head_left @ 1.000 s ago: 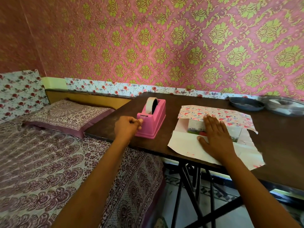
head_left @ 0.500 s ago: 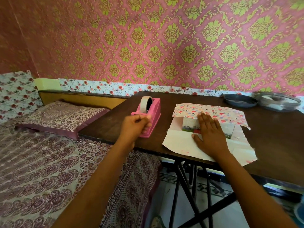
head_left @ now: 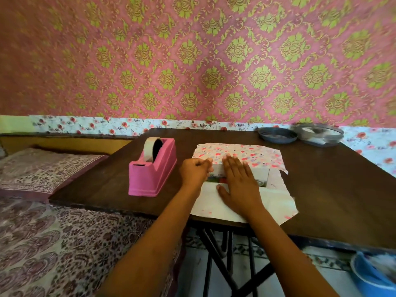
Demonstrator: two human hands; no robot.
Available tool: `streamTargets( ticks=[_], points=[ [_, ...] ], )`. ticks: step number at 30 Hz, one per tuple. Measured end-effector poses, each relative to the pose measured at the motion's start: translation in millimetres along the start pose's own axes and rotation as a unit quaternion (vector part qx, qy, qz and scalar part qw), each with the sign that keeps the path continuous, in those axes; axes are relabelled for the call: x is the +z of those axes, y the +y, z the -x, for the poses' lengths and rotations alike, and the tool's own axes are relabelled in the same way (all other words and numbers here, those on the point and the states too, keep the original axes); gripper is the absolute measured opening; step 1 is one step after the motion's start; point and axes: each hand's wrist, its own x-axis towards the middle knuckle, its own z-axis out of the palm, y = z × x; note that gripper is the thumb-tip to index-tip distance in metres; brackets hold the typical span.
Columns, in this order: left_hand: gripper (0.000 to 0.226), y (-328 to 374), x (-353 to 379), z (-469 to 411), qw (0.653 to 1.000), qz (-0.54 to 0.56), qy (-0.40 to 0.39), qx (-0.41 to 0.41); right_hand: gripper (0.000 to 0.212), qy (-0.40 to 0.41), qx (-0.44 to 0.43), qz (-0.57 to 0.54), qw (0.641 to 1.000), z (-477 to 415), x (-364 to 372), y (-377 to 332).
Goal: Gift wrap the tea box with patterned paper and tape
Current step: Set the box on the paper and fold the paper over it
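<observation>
Left hand (head_left: 194, 171) — moved from tape dispenser (head_left: 152, 174) to left end of tea box (head_left: 260, 179); grip curled, contents cannot be told. Right hand (head_left: 240, 185) — flat, fingers straight, pressing patterned paper (head_left: 246, 152) onto the half-covered box, mid-tabletop (head_left: 332, 189).

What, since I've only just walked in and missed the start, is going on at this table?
A person is partway through gift wrapping. The right hand lies flat on the printed cardboard tea box, pinning the far flap of flower-patterned paper over it. The left hand, fingers curled, is at that flap's left edge; any tape in it is not visible. The pink plastic tape dispenser stands left of them on the dark wooden table. The near flap lies flat, unfolded.
</observation>
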Motion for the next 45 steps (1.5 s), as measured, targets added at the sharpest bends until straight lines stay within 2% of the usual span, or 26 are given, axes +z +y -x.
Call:
streamTargets(
  ticks=[11,16,18,20,23,26,28,30,32,34,39,43,45],
  points=[
    [0.021,-8.5,-1.5,-11.7,0.998,-0.059,-0.006,-0.009,0.072,-0.001,0.0,-0.008,1.0,-0.3,1.4,0.5],
    [0.044,-13.6,-3.4,-21.7,0.986,-0.169,0.002,0.006,0.072,-0.003,-0.002,-0.005,1.0,-0.2,0.2,0.8],
    [0.062,-19.0,-7.6,-21.5,0.964,-0.264,0.022,-0.009,0.072,-0.007,-0.002,-0.003,1.0,0.8,-0.1,0.9],
    [0.072,-23.0,-10.7,-18.4,0.948,-0.318,0.024,-0.013,0.073,-0.015,-0.003,0.002,1.0,1.9,0.4,1.1],
    [0.062,-13.6,-11.6,-17.4,0.917,-0.398,0.014,0.013,0.077,-0.015,-0.003,0.001,1.0,0.4,0.7,1.6],
    [0.035,-10.6,-22.6,-10.7,0.874,-0.481,0.018,0.067,0.079,-0.018,-0.003,-0.001,1.0,1.0,1.8,1.2],
    [0.018,-17.7,-32.7,-6.9,0.891,-0.432,0.023,0.141,0.078,-0.017,-0.001,-0.011,1.0,1.0,1.9,1.2],
    [0.016,-18.8,-38.2,-0.8,0.903,-0.358,0.014,0.238,0.076,-0.015,0.0,-0.01,1.0,-0.4,1.6,1.3],
    [0.01,-16.7,-36.1,1.3,0.88,-0.344,-0.003,0.327,0.074,-0.02,-0.002,-0.007,1.0,-1.3,-0.1,1.1],
    [0.027,-15.2,-29.8,-2.0,0.849,-0.371,-0.031,0.373,0.072,-0.025,0.001,-0.004,1.0,-0.6,-1.3,0.9],
    [0.04,-22.4,-20.5,-16.0,0.802,-0.451,-0.083,0.384,0.072,-0.027,0.003,0.0,1.0,-1.1,0.2,1.0],
    [0.052,-28.0,-20.8,-19.2,0.741,-0.527,-0.062,0.411,0.078,-0.019,-0.004,-0.003,1.0,-1.7,3.0,3.3],
    [0.059,-27.2,-21.1,-19.1,0.708,-0.584,-0.045,0.394,0.078,-0.015,-0.007,-0.008,1.0,-1.0,5.4,4.3]
  ],
)
